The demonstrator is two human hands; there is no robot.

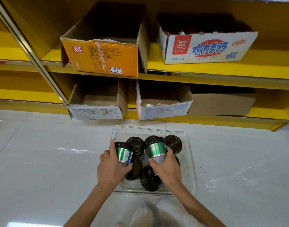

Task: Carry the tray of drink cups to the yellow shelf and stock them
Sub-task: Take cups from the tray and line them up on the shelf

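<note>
A clear plastic tray (188, 141) rests on the pale floor in front of the yellow shelf (206, 72). Several drink cups with black lids (174, 143) stand in it. My left hand (111, 166) grips a green-banded cup (124, 153) tilted above the tray's left side. My right hand (166, 167) grips a second green-banded cup (155, 149), also tilted, over the tray's middle. Both cups are lifted clear of the ones standing below.
On the upper shelf sit an open orange carton (101, 56) and a white sausage carton (206, 48). Below are two open cardboard boxes (94, 102), (163, 102) and a brown box (222, 104). A metal upright (33, 58) runs diagonally at left.
</note>
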